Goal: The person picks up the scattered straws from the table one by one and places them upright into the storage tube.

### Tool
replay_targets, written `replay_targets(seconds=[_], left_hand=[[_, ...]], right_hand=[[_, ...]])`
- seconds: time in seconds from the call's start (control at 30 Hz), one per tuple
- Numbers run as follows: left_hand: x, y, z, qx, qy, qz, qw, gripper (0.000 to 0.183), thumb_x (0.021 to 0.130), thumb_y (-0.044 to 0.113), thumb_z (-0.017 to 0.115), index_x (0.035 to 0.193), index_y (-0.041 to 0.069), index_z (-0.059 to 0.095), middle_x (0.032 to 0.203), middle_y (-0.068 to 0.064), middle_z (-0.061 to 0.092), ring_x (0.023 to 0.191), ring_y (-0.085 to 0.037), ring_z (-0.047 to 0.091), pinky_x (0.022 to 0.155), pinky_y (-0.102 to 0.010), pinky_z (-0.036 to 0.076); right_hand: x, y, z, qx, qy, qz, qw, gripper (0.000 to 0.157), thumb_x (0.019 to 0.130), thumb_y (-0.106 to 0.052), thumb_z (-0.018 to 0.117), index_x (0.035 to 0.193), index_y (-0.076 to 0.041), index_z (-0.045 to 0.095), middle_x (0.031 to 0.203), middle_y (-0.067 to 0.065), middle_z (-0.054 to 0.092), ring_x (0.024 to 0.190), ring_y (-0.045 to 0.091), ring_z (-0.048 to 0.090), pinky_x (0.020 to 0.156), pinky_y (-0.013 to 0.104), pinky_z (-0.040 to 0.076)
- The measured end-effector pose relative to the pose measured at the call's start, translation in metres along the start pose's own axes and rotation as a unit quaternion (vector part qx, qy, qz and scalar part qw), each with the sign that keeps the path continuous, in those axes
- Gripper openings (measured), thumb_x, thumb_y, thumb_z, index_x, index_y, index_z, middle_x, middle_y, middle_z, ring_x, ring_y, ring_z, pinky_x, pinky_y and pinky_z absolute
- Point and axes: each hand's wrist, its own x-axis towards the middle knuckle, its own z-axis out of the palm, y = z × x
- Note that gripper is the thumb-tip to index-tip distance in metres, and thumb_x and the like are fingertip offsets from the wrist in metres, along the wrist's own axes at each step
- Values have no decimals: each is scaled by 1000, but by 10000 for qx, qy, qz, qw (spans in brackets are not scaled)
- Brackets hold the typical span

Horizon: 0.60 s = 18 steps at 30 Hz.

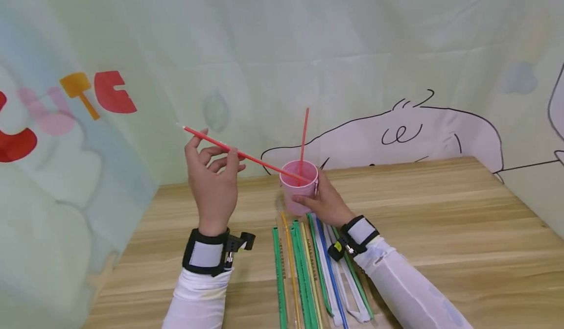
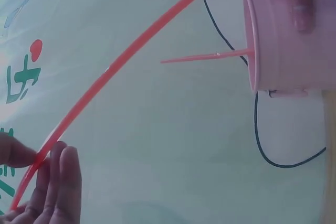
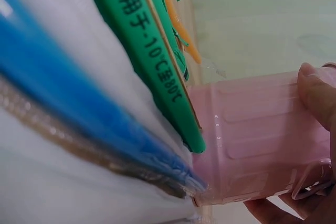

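My left hand (image 1: 215, 184) pinches a long red straw (image 1: 260, 161) between thumb and fingertips. The straw slants down to the right, and its lower end overlaps the mouth of a small pink bucket (image 1: 289, 195) in the head view. In the left wrist view that end shows just above the bucket's rim (image 2: 251, 77), outside it. Another red straw (image 1: 304, 133) stands inside the bucket, leaning slightly. My right hand (image 1: 329, 203) grips the bucket's side, thumb (image 3: 317, 95) in front and fingers behind it. The bucket stands upright at the far ends of the straws on the table.
Several long straws lie side by side in front of the bucket, among them a green one (image 1: 278, 270), an orange one (image 1: 288, 255) and a blue one (image 1: 329, 270). The wooden table (image 1: 440, 221) ends at a printed cloth backdrop (image 1: 352, 74).
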Motion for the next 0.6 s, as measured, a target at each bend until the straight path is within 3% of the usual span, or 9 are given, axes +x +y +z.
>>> replay_targets(seconds=[0.17,0.23,0.4,0.6], left_hand=[[5,-12,8,-192,233,86,9995,53,90,5,63,136,11,38,97,-19,58,77,-25,66,67,-29,60],[8,-24,11,-85,249,122,9996,53,90,5,64,136,10,38,98,-19,60,77,-24,66,67,-29,60],[12,-61,22,397,58,160,9991,53,91,12,66,137,18,40,98,-10,64,78,-15,66,67,-29,59],[8,-83,35,787,-199,137,9966,49,92,18,66,135,15,42,100,-9,67,78,-9,66,70,-38,60]], right_hand=[[0,-2,0,-56,19,82,9999,80,86,-7,72,148,-7,21,141,17,40,127,28,38,106,56,35],[0,-3,0,-78,16,117,9999,81,86,-7,72,148,-7,20,141,17,39,128,29,37,107,57,35],[-1,-5,1,-125,57,139,9998,82,86,-7,72,149,-5,20,142,17,39,128,30,37,105,59,35],[0,-6,1,-170,76,121,9998,82,86,-7,72,149,-4,20,142,18,39,128,31,37,105,59,36]])
